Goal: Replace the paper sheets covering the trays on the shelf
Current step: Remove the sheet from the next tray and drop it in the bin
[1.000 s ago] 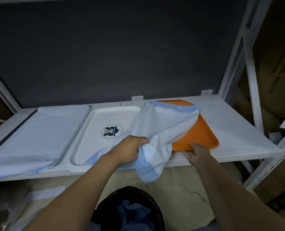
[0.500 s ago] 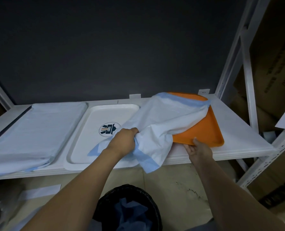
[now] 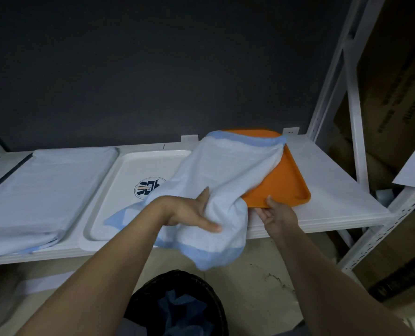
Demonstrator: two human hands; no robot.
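Note:
A pale blue paper sheet [image 3: 228, 170] is bunched and pulled partly off the orange tray [image 3: 284, 183] at the right of the white shelf [image 3: 335, 197]. My left hand [image 3: 192, 212] grips the sheet's gathered middle, with its lower end hanging over the shelf's front edge. My right hand [image 3: 276, 214] holds the orange tray's front edge, thumb on top. A bare white tray [image 3: 119, 190] with a round logo lies in the middle. A third tray at the left is wrapped in a blue sheet [image 3: 41, 190].
A black bin [image 3: 177, 306] holding crumpled blue paper stands on the floor below my arms. White shelf posts [image 3: 332, 76] rise at the right, with cardboard boxes [image 3: 395, 98] behind them. A dark wall panel backs the shelf.
My left hand has shifted its grip on the bunched sheet, with the fingers more extended. The orange tray's front edge is lifted slightly by my right hand. The camera has moved closer.

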